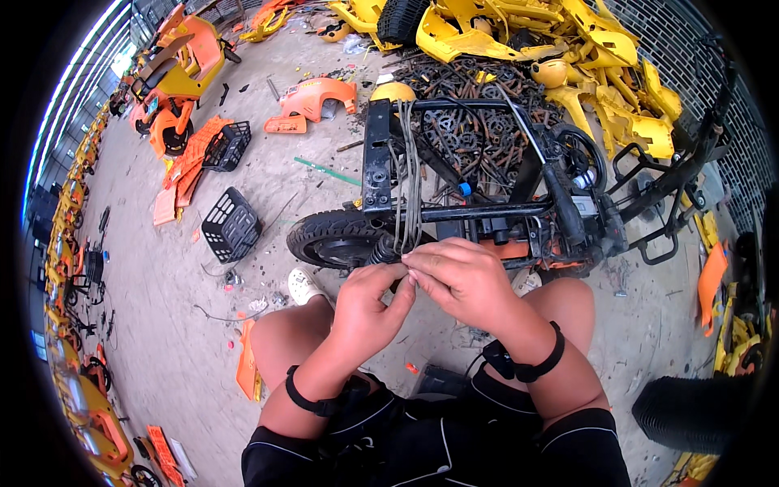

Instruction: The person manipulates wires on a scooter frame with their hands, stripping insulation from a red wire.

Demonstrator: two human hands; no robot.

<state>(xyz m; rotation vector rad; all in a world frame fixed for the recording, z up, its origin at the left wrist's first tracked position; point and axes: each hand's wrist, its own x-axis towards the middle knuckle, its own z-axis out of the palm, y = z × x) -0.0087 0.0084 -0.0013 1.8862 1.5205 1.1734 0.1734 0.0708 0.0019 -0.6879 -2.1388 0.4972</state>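
My left hand (pixel 370 307) and my right hand (pixel 461 280) meet fingertip to fingertip in front of a stripped black scooter frame (pixel 487 213). Both are closed in a pinch; whatever sits between the fingers is hidden or too small to name. Just above them, a bundle of grey cables (pixel 411 174) hangs looped over the frame's rails, its lower end reaching down close to my fingers. Behind my left hand are a coil-spring shock absorber (pixel 385 250) and the black-tyred wheel (pixel 329 237). A small blue cap (pixel 465 189) shows on the frame.
Beyond the frame lies a heap of rusty metal parts (pixel 466 122), with piled yellow panels (pixel 604 49) behind. Black baskets (pixel 231 226), an orange fender (pixel 318 99) and an orange-yellow scooter (pixel 182 73) are to the left. A black ribbed object (pixel 690 412) stands at lower right.
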